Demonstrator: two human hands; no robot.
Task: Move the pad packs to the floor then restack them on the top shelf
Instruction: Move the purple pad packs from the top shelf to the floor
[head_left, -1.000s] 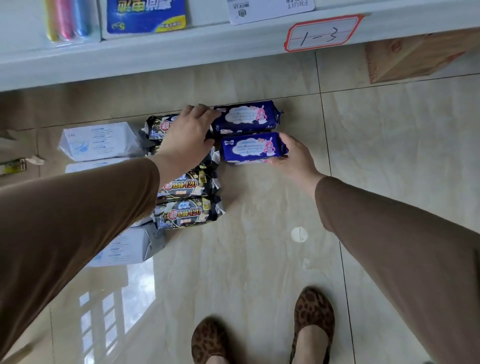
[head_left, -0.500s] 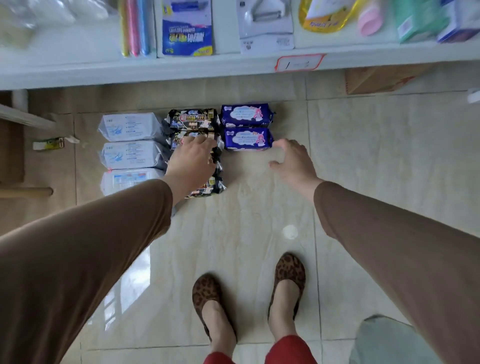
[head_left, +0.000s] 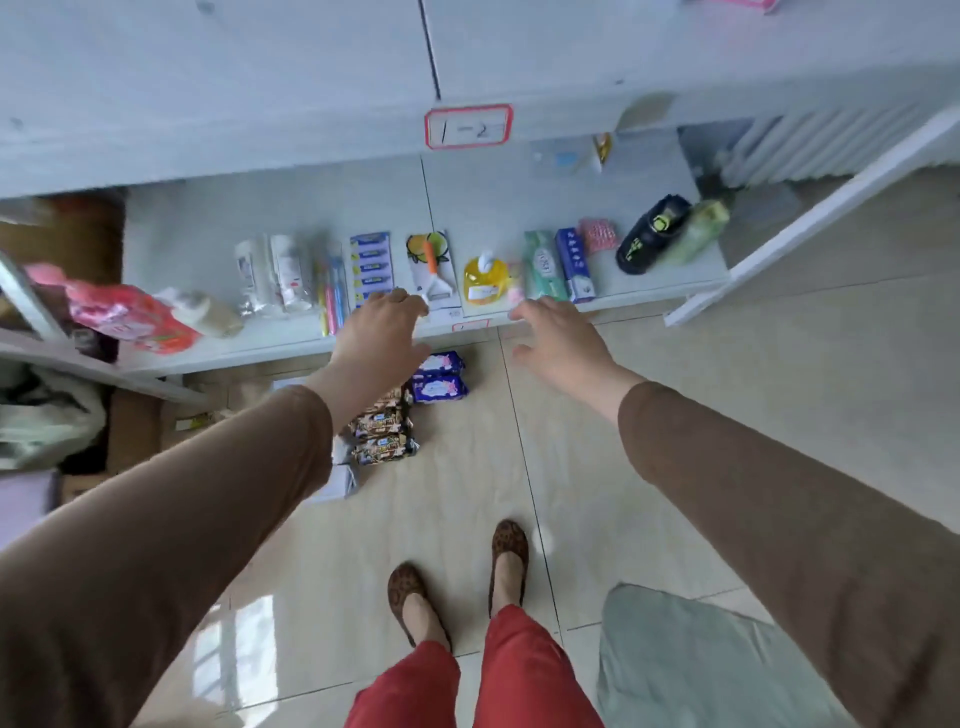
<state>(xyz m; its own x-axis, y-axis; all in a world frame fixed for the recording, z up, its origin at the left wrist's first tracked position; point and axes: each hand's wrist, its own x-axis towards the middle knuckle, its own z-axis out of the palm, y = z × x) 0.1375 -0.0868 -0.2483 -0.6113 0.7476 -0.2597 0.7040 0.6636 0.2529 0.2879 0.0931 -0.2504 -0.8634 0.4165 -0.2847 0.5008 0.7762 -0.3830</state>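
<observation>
1. Head view: the pad packs lie on the floor (head_left: 597, 467) below the lowest shelf, two blue packs (head_left: 439, 378) beside a row of dark packs (head_left: 383, 431).
2. Both hands hover empty above them, left hand (head_left: 382, 338) and right hand (head_left: 563, 345) with fingers spread.
3. White packs seem hidden behind the left sleeve; gather each colour together for restacking.

Yellow bottle (head_left: 485, 279), black shoe (head_left: 652, 234) on lower shelf (head_left: 218, 213).
</observation>
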